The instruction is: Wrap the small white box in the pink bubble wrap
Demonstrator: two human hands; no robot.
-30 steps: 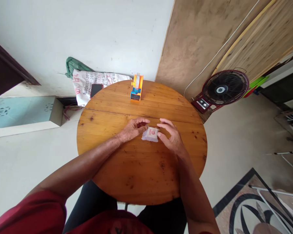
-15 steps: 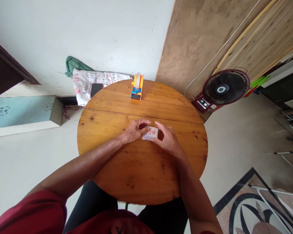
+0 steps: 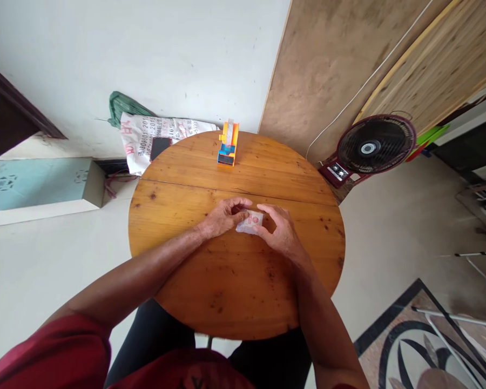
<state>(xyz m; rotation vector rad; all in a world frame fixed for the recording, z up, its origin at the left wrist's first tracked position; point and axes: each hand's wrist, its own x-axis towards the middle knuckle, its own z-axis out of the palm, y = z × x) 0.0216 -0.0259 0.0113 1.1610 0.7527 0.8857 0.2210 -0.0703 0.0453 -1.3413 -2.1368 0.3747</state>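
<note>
A small white box with red print (image 3: 254, 219) sits between my hands over the middle of the round wooden table (image 3: 227, 281). Clear plastic seems to show along its near left side. My left hand (image 3: 223, 217) is curled round the left end, with its thumb on the box and the fingers bent over the far side. From the right, my right hand (image 3: 281, 229) curves about the other end. Its thumb overlaps the near right corner, while the forefinger is held apart beyond the far edge.
An orange and blue tape dispenser (image 3: 228, 145) stands near the table's far edge. Behind the table lie a printed white sack (image 3: 166, 132) and a green bag (image 3: 127, 108) against the wall. A dark red fan (image 3: 368, 147) is beyond the table at the right.
My right thumb has shifted slightly up and right along the box, and the right fingers have moved a little. The left hand and box look almost unmoved.
</note>
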